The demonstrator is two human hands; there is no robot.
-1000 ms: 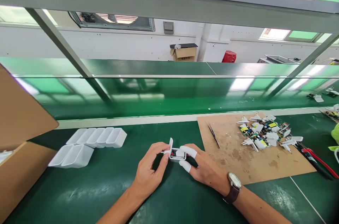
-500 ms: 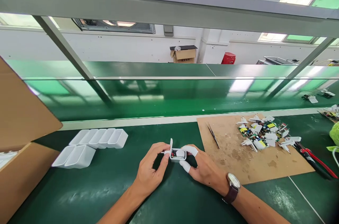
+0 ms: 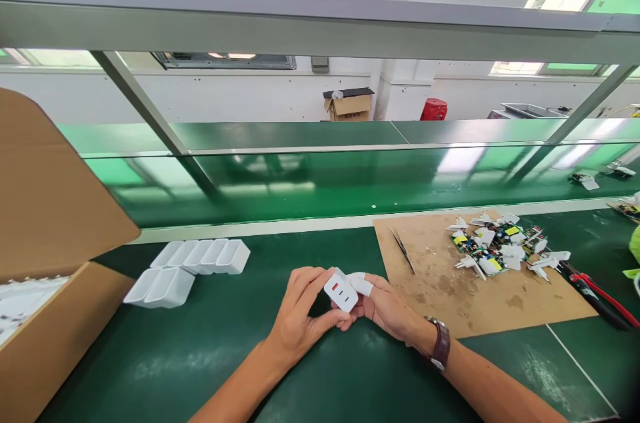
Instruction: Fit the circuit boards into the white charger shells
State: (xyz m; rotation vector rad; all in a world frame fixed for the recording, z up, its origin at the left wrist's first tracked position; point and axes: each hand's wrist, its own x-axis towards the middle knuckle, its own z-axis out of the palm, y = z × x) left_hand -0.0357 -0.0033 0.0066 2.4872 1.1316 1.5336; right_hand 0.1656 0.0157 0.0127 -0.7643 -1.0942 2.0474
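Note:
A white charger with a face of slots, one of them red, is held up over the green bench top. My left hand grips its left side between thumb and fingers. On the opposite side my right hand pinches it, with white covers on the thumb and a fingertip and a watch at the wrist. The charger's face is tilted toward me, so its back and any opening are hidden. White housings stand in two rows to the left, their open sides up.
At left stands an open cardboard box with white parts inside. A brown board at right carries tweezers and a heap of circuit boards. Red-handled pliers lie beside it. A metal frame crosses above the bench.
The charger, earlier open with its inside showing, is now turned so its slotted face shows. Both hands have shifted their grip around it. The view has swung slightly left.

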